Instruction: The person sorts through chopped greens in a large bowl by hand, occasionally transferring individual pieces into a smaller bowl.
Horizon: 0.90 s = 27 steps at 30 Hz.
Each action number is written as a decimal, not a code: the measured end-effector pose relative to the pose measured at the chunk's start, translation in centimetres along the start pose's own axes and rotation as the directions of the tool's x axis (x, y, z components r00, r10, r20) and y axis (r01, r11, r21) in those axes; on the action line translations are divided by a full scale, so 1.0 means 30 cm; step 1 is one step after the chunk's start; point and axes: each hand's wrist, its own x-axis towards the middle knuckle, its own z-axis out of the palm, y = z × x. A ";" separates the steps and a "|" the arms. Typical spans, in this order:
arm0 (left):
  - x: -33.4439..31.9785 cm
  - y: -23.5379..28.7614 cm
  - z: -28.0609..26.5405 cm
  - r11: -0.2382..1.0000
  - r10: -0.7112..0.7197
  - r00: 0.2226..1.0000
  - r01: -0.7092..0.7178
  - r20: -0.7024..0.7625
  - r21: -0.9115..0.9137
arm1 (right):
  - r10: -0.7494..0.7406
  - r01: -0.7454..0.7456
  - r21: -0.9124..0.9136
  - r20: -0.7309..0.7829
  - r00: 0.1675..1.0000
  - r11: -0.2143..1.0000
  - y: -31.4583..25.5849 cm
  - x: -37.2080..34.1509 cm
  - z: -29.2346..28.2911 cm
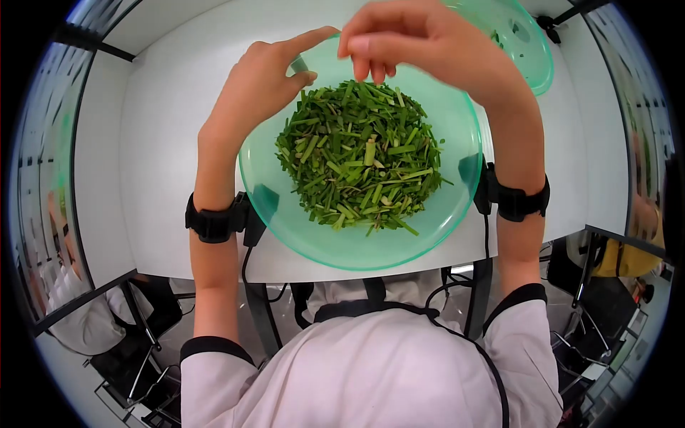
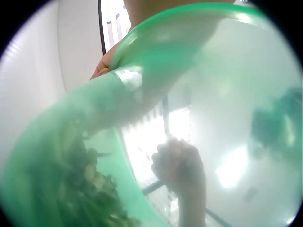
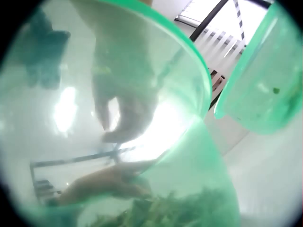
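Counted remotely, I have two hands, the left hand (image 1: 261, 78) and the right hand (image 1: 429, 43); two black wristbands (image 1: 214, 225); two translucent green bowls, one near (image 1: 342, 251) and one far right (image 1: 534, 65); one heap of cut greens (image 1: 360, 153); one white table (image 1: 171, 107).

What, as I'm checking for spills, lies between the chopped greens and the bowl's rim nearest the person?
In the head view, only bare green bowl lies between the chopped greens and that rim.
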 end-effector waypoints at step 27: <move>0.003 -0.106 -0.035 0.991 -0.014 0.993 0.029 -0.116 0.130 | -0.040 -0.007 -0.808 -0.038 0.998 0.589 0.043 -0.096 0.138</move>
